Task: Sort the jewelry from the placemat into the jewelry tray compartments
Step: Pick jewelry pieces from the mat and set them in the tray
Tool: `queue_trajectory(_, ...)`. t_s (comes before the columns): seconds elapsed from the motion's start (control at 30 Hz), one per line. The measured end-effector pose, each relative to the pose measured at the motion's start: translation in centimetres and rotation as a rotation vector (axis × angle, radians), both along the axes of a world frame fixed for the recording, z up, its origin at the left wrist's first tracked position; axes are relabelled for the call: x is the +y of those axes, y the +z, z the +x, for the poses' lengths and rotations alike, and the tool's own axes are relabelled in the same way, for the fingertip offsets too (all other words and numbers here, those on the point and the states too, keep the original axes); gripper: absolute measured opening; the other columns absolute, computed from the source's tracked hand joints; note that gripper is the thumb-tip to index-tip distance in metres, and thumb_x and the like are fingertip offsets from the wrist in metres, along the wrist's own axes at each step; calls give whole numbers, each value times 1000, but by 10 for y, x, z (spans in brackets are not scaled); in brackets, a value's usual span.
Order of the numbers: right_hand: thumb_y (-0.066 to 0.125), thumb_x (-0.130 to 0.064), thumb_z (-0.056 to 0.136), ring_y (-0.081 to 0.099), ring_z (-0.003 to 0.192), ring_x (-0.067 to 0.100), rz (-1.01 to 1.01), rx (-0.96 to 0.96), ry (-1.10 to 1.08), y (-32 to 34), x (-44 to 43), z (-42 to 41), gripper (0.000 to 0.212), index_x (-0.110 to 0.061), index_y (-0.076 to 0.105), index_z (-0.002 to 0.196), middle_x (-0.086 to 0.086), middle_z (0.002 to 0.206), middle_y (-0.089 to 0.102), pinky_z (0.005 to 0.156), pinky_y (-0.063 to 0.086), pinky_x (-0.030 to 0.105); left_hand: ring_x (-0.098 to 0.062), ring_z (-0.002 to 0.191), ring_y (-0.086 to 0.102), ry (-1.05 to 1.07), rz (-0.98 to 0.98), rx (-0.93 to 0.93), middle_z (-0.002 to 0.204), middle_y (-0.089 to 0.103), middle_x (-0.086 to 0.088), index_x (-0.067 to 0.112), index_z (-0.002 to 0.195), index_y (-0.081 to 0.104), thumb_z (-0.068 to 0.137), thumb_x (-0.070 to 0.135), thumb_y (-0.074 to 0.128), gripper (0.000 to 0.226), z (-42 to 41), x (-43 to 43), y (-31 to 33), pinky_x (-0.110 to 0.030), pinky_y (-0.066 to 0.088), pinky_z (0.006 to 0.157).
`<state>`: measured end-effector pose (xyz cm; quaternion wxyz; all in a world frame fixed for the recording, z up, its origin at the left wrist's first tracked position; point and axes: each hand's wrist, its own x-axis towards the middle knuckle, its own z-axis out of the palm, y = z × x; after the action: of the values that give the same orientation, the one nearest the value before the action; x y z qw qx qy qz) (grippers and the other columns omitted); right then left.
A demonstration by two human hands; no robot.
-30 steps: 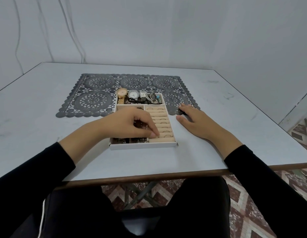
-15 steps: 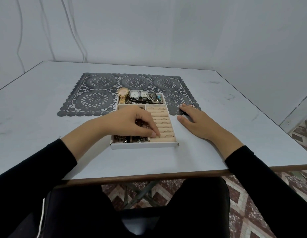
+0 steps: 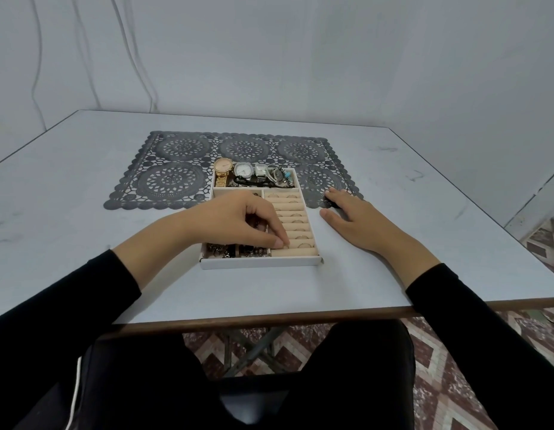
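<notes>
A white jewelry tray [image 3: 260, 262] lies on the table, its far end on the grey lace placemat [image 3: 176, 181]. The far compartment holds a gold watch [image 3: 223, 169], a silver watch [image 3: 243, 170] and other pieces. Beige ring rolls [image 3: 296, 221] with several rings fill the right side. Small dark pieces [image 3: 220, 250] lie in the near left compartments. My left hand [image 3: 238, 218] covers the tray's middle, fingertips pinched together on the near ring rolls; anything between them is hidden. My right hand [image 3: 353, 218] lies flat beside the tray's right wall, fingertips on the placemat's edge.
The pale table [image 3: 83, 237] ends in a brown front edge [image 3: 269, 319] close to my lap. A grey wall stands behind the table. Patterned floor tiles [image 3: 455, 383] show below and at the right.
</notes>
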<state>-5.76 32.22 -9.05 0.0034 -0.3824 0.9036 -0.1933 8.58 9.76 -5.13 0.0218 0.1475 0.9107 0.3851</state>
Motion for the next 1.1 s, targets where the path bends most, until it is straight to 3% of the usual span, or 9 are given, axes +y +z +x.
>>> queue_trajectory(0.2,42,-37,101,32,139,15,-1,-3,6,4,0,4,47,-12,43,140,2,150,40,103,21,17,-22,83,65,26,-44,-27,87,71,6,33,90,80,82,26,79,10,1,4,4,-52,53,82)
queue_trajectory(0.33,45,-33,100,49,116,24,-38,-31,-6,7,0,6,37,-6,52,125,9,126,57,91,34,26,-18,83,65,52,-8,27,88,72,6,29,90,80,82,24,79,10,4,5,0,-47,54,80)
queue_trajectory(0.4,46,-34,100,51,115,25,-93,-63,-24,8,1,9,39,-8,51,128,8,125,59,95,39,32,-14,84,66,91,60,84,89,72,6,26,91,80,82,23,79,10,7,3,-4,-39,55,79)
queue_trajectory(0.5,46,-36,99,52,112,12,-170,-111,-41,8,-2,10,44,-20,45,141,-5,122,59,90,36,21,-9,85,67,202,141,266,88,72,8,19,94,78,85,16,75,10,9,-1,-8,-22,51,79)
queue_trajectory(0.57,44,-37,100,49,111,6,-213,-134,-44,9,-6,11,46,-23,42,144,-6,126,59,89,31,16,-7,87,64,326,120,400,91,71,10,19,98,76,89,15,70,12,9,-5,-9,-19,49,79)
queue_trajectory(0.67,40,-36,102,40,132,7,-227,-158,-19,10,-15,15,47,-22,37,147,-8,146,45,100,25,14,2,101,59,515,114,489,108,67,6,18,110,71,95,14,62,18,11,-12,-15,-7,41,85)
queue_trajectory(0.83,35,-35,103,29,142,11,-203,-181,8,8,-30,17,50,-17,30,150,-5,153,34,106,18,15,-5,140,33,687,-36,331,153,40,6,20,145,45,104,26,43,42,16,-30,-24,-25,22,114)
queue_trajectory(1.0,32,-24,105,40,132,16,-207,-192,11,10,-36,20,41,-12,40,144,1,143,48,87,21,5,-13,152,5,692,-203,92,165,10,2,17,157,14,107,35,25,55,16,-50,-31,-29,6,119)
queue_trajectory(1.1,30,-21,106,39,119,3,-206,-183,32,13,-37,25,40,-17,40,144,-11,126,49,85,21,0,-12,152,0,660,-261,6,165,3,2,17,158,5,107,36,19,55,16,-51,-33,-28,2,120)
